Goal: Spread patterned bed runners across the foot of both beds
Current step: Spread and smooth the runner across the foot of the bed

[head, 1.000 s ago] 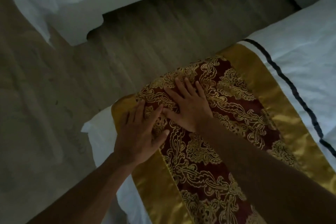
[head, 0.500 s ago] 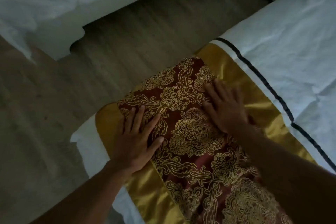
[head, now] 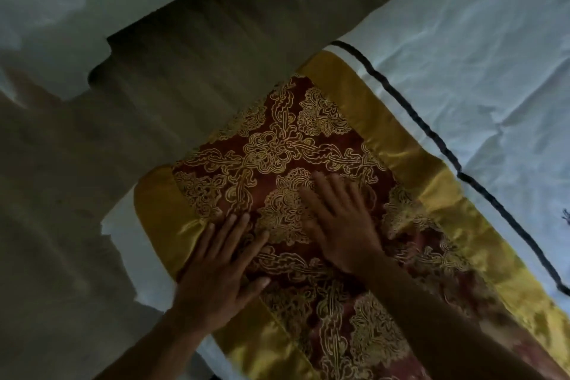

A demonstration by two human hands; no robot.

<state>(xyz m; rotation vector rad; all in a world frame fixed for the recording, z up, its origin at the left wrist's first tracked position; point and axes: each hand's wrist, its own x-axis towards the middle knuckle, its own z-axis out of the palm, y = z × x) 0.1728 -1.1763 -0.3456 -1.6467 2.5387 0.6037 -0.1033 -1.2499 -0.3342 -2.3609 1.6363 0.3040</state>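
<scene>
The bed carries the runner over its foot corner. In this dim light the runner looks like soft, light, slippery satin, best taken by its gold border. Neither hand has a grip: left hand and right hand press flat on its patterned middle.

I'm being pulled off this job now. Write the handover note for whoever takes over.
Left hand: open, flat on the red-and-gold bed runner near its gold border.
Right hand: open, flat on the patterned middle.
Done: runner laid across the near bed's white duvet, its end at the bed's edge.
Left: finish smoothing here; the other bed shows no runner in the part visible.
</scene>
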